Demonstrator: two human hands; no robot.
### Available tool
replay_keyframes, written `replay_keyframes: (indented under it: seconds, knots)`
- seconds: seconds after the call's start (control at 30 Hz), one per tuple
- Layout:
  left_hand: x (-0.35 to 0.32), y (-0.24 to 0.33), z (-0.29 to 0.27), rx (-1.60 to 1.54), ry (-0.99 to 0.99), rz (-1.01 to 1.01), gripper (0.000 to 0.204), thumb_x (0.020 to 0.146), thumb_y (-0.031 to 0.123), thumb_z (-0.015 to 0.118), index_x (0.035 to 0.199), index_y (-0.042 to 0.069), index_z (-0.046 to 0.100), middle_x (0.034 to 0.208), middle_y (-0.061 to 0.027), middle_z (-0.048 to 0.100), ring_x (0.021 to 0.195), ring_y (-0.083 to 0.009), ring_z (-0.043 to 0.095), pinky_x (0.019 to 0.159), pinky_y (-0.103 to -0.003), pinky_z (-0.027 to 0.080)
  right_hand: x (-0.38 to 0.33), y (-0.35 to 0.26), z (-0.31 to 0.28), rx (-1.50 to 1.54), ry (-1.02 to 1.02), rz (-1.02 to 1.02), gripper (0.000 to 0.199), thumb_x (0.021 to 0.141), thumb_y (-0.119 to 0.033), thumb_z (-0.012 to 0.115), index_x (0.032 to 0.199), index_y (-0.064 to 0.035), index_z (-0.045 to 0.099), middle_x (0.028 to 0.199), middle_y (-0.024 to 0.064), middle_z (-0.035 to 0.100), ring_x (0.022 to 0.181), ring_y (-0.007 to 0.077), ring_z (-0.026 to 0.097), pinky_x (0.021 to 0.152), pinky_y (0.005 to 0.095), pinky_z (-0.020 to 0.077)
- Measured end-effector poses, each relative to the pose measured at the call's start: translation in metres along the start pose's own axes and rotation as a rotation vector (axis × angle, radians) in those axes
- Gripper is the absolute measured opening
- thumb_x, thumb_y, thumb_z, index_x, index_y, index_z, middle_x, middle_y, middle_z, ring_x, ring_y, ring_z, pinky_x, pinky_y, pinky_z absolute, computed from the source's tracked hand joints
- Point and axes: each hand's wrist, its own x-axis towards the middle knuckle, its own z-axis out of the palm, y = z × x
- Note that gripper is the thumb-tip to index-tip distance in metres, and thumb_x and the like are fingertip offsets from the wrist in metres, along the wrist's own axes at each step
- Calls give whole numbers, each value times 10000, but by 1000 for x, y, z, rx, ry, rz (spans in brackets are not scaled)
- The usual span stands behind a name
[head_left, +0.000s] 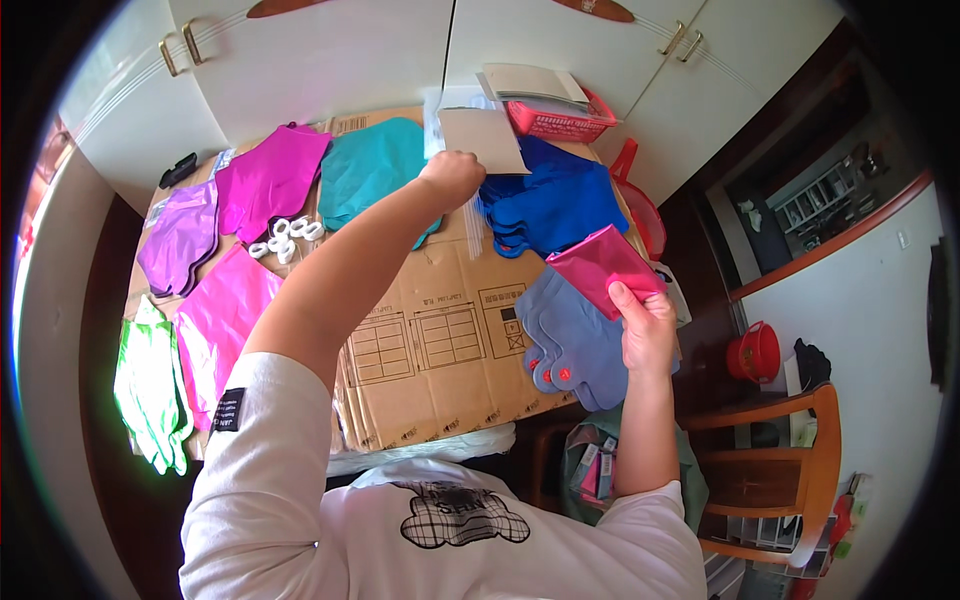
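Note:
My right hand (645,325) grips a folded packet of shiny pink foil (607,268), thumb on top, above a stack of flat grey-blue pieces with rounded ends and red dots (575,335). Farther off, my left hand (455,178) is closed at the lower left corner of a grey-brown card sheet (485,135). Its fingertips are hidden, so I cannot tell what they pinch. Clear plastic sleeves (474,228) lie under and beside the card. Right of them is a pile of flat, glossy blue pieces (565,205); to their left lie flat teal pieces (372,165).
Cardboard (430,270) covers the table. Left are flat magenta (270,180), purple (180,240), pink (225,310) and green (150,380) pieces, and white rings (287,238). A red basket (565,120) stands against white cabinets (340,60); a wooden chair (815,470) stands right.

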Motion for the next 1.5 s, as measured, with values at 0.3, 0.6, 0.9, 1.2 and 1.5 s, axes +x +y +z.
replay_keyframes:
  seconds: [0.3,0.6,0.9,1.2,1.5]
  knots:
    - [-11,-29,-31,-441,156,-312,232,838,246,618,929,51,707,917,-129,687,877,-361,638,787,-443,517,2,-6,15,207,5,49,160,854,-58,705,1003,-3,688,983,56,684,892,123,624,836,257,481]
    - [-296,72,-126,-247,413,-21,231,724,-12,612,934,70,660,854,-70,569,829,-267,545,746,-395,441,-52,-32,47,314,-247,168,338,892,-55,628,1224,-9,580,1178,91,634,1088,211,607,973,376,455]
    - [-456,168,-24,-701,718,-568,537,677,2,786,1141,35,519,1015,-140,556,897,-287,551,767,-363,459,-139,16,121,61,-655,522,168,853,-87,708,999,-3,705,971,39,704,841,84,624,809,238,488]
    - [-420,178,9,-2474,312,-614,334,906,126,656,1200,9,549,1125,-76,633,1024,-158,601,942,-323,480,-181,31,139,-228,-581,390,118,853,-99,704,912,0,727,814,26,710,728,70,615,691,233,492]
    - [-408,191,5,-2686,452,-637,294,927,149,621,1184,13,579,1159,-108,640,1096,-217,617,987,-374,485,-173,40,139,-294,-614,351,130,829,-79,712,925,9,718,847,41,714,740,68,600,699,249,500]
